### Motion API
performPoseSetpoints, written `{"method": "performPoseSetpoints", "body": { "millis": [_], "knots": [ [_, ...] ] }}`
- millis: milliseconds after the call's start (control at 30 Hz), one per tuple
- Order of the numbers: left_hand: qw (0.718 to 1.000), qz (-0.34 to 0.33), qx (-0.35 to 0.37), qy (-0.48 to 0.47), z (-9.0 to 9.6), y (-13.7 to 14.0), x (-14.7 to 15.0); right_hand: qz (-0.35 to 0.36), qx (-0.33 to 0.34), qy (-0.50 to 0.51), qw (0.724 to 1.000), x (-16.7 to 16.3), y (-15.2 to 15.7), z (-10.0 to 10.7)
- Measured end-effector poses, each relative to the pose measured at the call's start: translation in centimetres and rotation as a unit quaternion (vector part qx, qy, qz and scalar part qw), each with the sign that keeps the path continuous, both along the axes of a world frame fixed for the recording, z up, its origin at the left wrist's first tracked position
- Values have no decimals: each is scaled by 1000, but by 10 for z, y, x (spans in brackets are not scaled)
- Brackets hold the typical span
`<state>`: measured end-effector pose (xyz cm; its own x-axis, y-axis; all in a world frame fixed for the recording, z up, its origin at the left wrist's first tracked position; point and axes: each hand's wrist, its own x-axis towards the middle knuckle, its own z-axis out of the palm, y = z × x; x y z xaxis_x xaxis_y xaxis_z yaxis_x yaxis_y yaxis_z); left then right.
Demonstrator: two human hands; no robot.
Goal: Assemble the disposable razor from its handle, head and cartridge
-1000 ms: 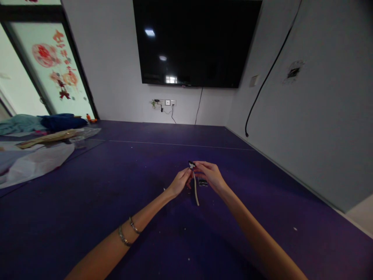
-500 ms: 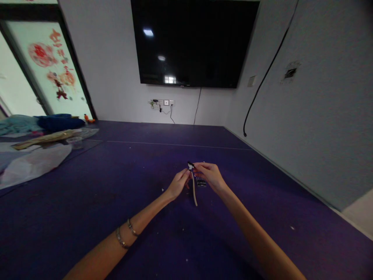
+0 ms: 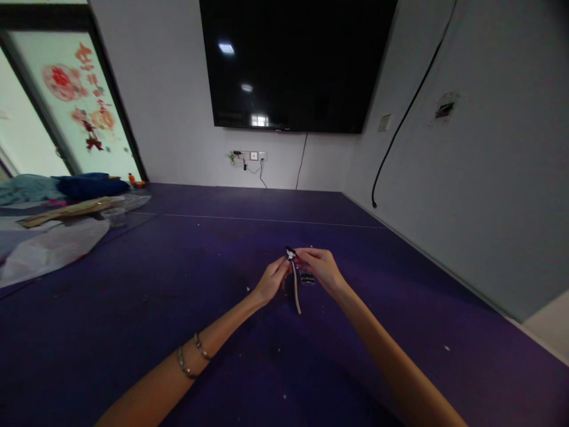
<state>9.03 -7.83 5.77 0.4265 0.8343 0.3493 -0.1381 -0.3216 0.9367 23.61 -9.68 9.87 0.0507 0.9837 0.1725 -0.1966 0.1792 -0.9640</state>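
Observation:
My left hand (image 3: 272,279) is closed in a pinch on a small black and white piece (image 3: 290,254), too small to name. On the right side of the same piece, my right hand (image 3: 320,267) pinches its dark part, fingers bent. A pale cable (image 3: 296,290) hangs down between the hands; its upper end is close to the piece, but I cannot tell whether they are joined. Just below my right hand, a small dark object with light markings (image 3: 307,277) lies on the purple surface (image 3: 213,332), partly covered by the fingers.
Plastic sheeting (image 3: 57,249), a flat brown piece (image 3: 73,212) and blue cloth (image 3: 93,187) lie at the left. A black cable (image 3: 400,121) hangs along the right wall. The television (image 3: 297,65) is on the far wall above sockets (image 3: 253,156). Small white scraps dot the surface.
Almost nothing differs. Both hands keep their grip on the small piece, with at most a slight shift of the piece and of my left fingers.

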Motion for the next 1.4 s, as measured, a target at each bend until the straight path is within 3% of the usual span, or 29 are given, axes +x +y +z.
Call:
{"method": "performPoseSetpoints", "body": {
  "millis": [200, 800, 900, 1000, 1133, 1267, 1400],
  "knots": [
    [1000, 19, -14, 0, -1, 1, 0, 5, -4, 8, 1000, 2, 0, 1],
    [1000, -8, -22, -3, 5, -12, 3, -1, 3, 7, 1000, 3, 0, 2],
    [1000, 0, -18, -23, 8, -9, 1, -14, 3, -13, 1000, 7, 5, -4],
    [999, 12, -19, -49, 16, -3, -5, -47, 24, -97, 994, 11, 15, -19],
    [994, 39, -38, -96, 34, 5, -14, -93, 112, -288, 946, 8, 33, -44],
    [988, 48, -48, -137, 46, 11, -21, -87, 165, -474, 860, -6, 48, -58],
    [985, 45, -52, -158, 48, 15, -25, -90, 185, -605, 769, -24, 59, -59]
  ]
}}
